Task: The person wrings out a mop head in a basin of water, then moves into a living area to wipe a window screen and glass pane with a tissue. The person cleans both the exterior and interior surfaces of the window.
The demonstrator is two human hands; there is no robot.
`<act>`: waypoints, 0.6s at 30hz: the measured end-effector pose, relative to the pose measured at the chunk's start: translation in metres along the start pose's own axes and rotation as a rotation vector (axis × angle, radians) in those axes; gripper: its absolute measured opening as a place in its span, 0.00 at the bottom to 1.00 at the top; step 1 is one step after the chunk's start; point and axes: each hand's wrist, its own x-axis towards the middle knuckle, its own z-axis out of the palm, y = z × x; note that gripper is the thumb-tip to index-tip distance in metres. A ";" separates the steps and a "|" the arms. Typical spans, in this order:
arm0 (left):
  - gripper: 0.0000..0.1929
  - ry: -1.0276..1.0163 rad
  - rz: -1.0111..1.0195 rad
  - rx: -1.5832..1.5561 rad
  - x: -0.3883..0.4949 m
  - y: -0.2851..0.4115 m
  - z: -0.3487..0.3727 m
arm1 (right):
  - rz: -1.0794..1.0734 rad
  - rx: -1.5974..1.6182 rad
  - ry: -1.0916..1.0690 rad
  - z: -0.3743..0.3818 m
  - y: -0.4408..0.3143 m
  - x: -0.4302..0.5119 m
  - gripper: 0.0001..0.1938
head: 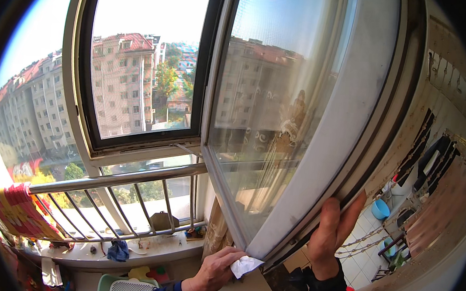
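Note:
An opened window sash (321, 159) with a pale frame slants inward in front of me, and its glass (268, 107) mirrors the buildings outside and shows a patterned curtain. At its lower corner my left hand (214, 272) holds a crumpled piece of white tissue or thin cloth (245, 265) against the frame. My right hand (328, 237) grips the outer edge of the same sash, thumb on one side and fingers on the other, some of them hidden behind it. Left of the sash is the window opening, covered by an insect screen (144, 78) in a dark frame.
A metal railing (117, 181) crosses before the window, with a colourful cloth (23, 212) over its left end. Below are a sill with a dark blue cloth (118, 251) and a green-rimmed basket (105, 284). At right, bead strings (366, 240) hang near a blue basin (380, 209).

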 end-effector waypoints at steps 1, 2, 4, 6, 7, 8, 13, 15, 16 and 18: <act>0.18 -0.020 -0.012 -0.021 0.000 0.001 0.000 | -0.024 0.026 0.001 -0.004 0.001 0.000 0.29; 0.19 -0.042 -0.042 -0.039 0.001 0.002 -0.002 | -0.038 0.012 -0.004 -0.007 0.003 0.001 0.29; 0.22 -0.112 -0.175 -0.048 0.002 0.005 -0.011 | -0.035 -0.056 -0.001 -0.011 0.005 -0.001 0.28; 0.21 -0.004 -0.184 -0.077 0.013 0.001 -0.025 | 0.016 -0.180 0.067 -0.012 0.005 -0.004 0.29; 0.22 0.026 -0.270 -0.124 0.018 -0.001 -0.033 | -0.014 -0.191 0.107 -0.010 0.006 -0.007 0.29; 0.24 -0.027 -0.431 -0.370 0.021 -0.004 -0.047 | -0.047 -0.167 0.066 -0.011 0.006 -0.009 0.29; 0.19 0.195 -0.417 -0.575 0.062 -0.029 -0.106 | -0.043 -0.135 0.081 -0.009 0.004 -0.013 0.28; 0.16 0.235 -0.328 -0.577 0.086 -0.037 -0.131 | 0.008 -0.215 0.126 -0.009 0.004 -0.014 0.28; 0.15 0.281 -0.276 -0.615 0.099 -0.039 -0.140 | 0.027 -0.219 0.160 -0.006 0.006 -0.015 0.25; 0.15 0.276 -0.231 -0.584 0.123 -0.043 -0.161 | 0.045 -0.206 0.270 -0.005 0.006 -0.017 0.21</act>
